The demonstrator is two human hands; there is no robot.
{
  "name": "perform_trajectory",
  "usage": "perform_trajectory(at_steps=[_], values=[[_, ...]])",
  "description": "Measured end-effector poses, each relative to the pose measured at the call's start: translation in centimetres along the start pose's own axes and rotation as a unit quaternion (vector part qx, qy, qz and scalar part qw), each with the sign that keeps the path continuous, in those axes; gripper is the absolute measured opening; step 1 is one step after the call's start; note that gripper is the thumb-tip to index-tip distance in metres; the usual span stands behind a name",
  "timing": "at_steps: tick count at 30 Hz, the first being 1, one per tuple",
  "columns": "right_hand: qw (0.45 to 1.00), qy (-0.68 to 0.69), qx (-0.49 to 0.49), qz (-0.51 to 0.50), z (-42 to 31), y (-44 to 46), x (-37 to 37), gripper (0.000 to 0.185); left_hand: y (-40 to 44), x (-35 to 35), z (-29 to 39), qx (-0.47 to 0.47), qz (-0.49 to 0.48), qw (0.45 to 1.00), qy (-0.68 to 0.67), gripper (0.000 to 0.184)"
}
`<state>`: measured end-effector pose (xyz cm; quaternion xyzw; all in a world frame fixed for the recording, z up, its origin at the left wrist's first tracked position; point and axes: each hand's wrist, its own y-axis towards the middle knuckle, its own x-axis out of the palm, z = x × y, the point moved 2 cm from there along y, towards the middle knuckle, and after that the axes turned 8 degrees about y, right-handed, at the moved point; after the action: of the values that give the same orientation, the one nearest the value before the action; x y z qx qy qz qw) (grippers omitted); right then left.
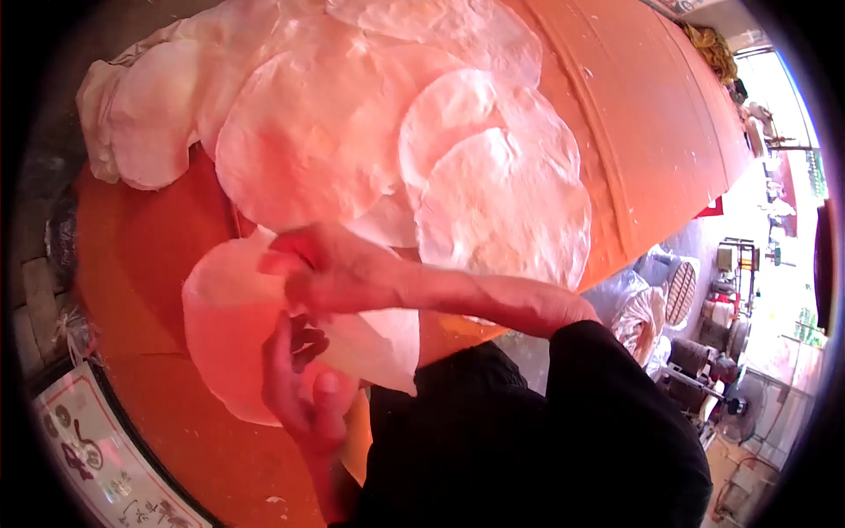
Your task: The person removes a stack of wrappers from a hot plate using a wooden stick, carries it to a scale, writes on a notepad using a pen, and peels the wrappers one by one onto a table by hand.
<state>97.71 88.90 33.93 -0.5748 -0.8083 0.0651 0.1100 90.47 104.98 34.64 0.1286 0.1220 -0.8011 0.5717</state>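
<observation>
A thin, round, pale sheet [224, 343], looking like rolled dough, lies near me on an orange-covered table [150, 396]. One flap of it [387, 343] is raised and folded beside my hands. My right hand [321, 268] reaches in from the right over the sheet's upper edge. Its fingers are bent together at a peaked bit of that edge, somewhat blurred. Below it, my left hand [304, 387] is over the sheet, with curled fingers and thumb apart. Some of the sheet is hidden behind both hands.
Several similar round sheets [326, 132] overlap across the table beyond my hands, with more [506, 194] to the right. A framed sign with writing [114, 449] borders the lower left. Plastic bags [638, 321], a fan [744, 409] and machinery stand at the right.
</observation>
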Motion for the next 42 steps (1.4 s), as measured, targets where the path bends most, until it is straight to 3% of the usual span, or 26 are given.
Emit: perform_trajectory(at_steps=[2, 3, 5, 8, 10, 12, 14, 17, 19, 20, 22, 24, 26, 28, 30, 32, 34, 35, 37, 38, 40, 42], values=[[0.989, 0.109, -0.090, 0.039, -0.8, -0.2, -0.9, 0.025, -1.6, -1.3, -1.0, 0.150, 0.097, 0.984, 0.021, 0.051], [0.976, 0.160, -0.133, 0.060, -1.0, -0.2, -1.7, 0.024, -2.2, -2.0, -0.8, 0.174, 0.126, 0.976, 0.037, 0.047], [0.938, 0.193, -0.167, 0.236, -1.6, -0.7, -5.4, 0.017, -4.0, -4.0, -1.7, 0.153, 0.156, 0.976, 0.028, 0.044], [0.909, 0.151, -0.229, 0.314, -0.5, -7.2, -11.1, 0.020, -6.0, -7.2, -4.8, 0.122, 0.204, 0.971, 0.011, 0.037], [0.900, 0.120, -0.240, 0.343, 2.8, -13.4, -14.4, 0.023, -8.1, -9.1, -7.4, -0.049, 0.229, 0.971, 0.041, 0.034], [0.877, 0.174, -0.202, 0.399, 8.1, -18.3, -15.8, 0.027, -10.2, -10.9, -9.7, -0.102, 0.233, 0.966, 0.039, 0.030], [0.807, 0.293, -0.153, 0.489, 13.5, -21.7, -15.1, 0.026, -13.0, -13.2, -14.9, -0.222, 0.263, 0.939, 0.012, 0.031], [0.753, 0.352, -0.032, 0.554, 23.5, -24.9, -13.9, 0.024, -17.4, -16.4, -23.2, -0.282, 0.273, 0.918, -0.051, 0.034], [0.724, 0.353, 0.021, 0.592, 23.6, -25.1, -10.8, 0.022, -18.1, -16.0, -24.1, -0.313, 0.302, 0.898, -0.064, 0.036], [0.724, 0.355, 0.023, 0.591, 23.6, -25.1, -10.6, 0.022, -18.3, -15.9, -24.5, -0.341, 0.329, 0.877, -0.079, 0.038], [0.793, 0.328, -0.043, 0.512, 22.0, -24.2, -10.3, 0.025, -18.1, -15.9, -24.0, -0.343, 0.329, 0.875, -0.096, 0.039], [0.772, 0.295, -0.084, 0.556, 16.9, -23.9, -8.0, 0.022, -18.3, -16.4, -24.5, -0.346, 0.330, 0.871, -0.115, 0.041], [0.755, 0.319, -0.094, 0.565, 15.4, -25.2, -5.6, 0.022, -18.6, -17.5, -26.9, -0.364, 0.357, 0.859, -0.048, 0.043], [0.757, 0.342, -0.061, 0.553, 20.4, -27.6, -5.5, 0.020, -19.1, -18.4, -28.5, -0.353, 0.360, 0.863, -0.029, 0.044], [0.729, 0.380, 0.013, 0.569, 24.9, -29.5, -3.1, 0.019, -19.7, -18.4, -30.0, -0.368, 0.288, 0.840, -0.277, 0.044], [0.814, 0.289, 0.090, 0.496, 32.8, -33.2, -3.4, 0.022, -19.7, -18.3, -29.7, -0.369, 0.291, 0.837, -0.279, 0.042], [0.742, 0.389, 0.119, 0.533, 26.2, -30.2, 2.4, 0.027, -19.3, -17.8, -29.0, -0.373, 0.297, 0.834, -0.277, 0.040], [0.748, 0.390, 0.132, 0.521, 26.2, -30.6, 3.8, 0.027, -19.4, -17.6, -28.5, -0.369, 0.289, 0.838, -0.281, 0.037], [0.688, 0.494, 0.172, 0.503, 26.8, -30.0, 6.0, 0.034, -20.5, -17.4, -27.7, -0.375, 0.289, 0.838, -0.270, 0.033], [0.695, 0.495, 0.184, 0.487, 25.6, -28.5, 7.4, 0.034, -21.5, -16.7, -27.3, -0.388, 0.290, 0.836, -0.258, 0.033], [0.835, 0.275, 0.346, 0.328, 20.9, -25.3, 11.2, 0.038, -23.4, -14.3, -27.2, -0.398, 0.271, 0.818, -0.314, 0.038], [0.898, 0.217, 0.237, 0.302, 19.4, -20.5, 12.6, 0.039, -24.3, -11.9, -26.5, -0.400, 0.235, 0.800, -0.380, 0.041]])
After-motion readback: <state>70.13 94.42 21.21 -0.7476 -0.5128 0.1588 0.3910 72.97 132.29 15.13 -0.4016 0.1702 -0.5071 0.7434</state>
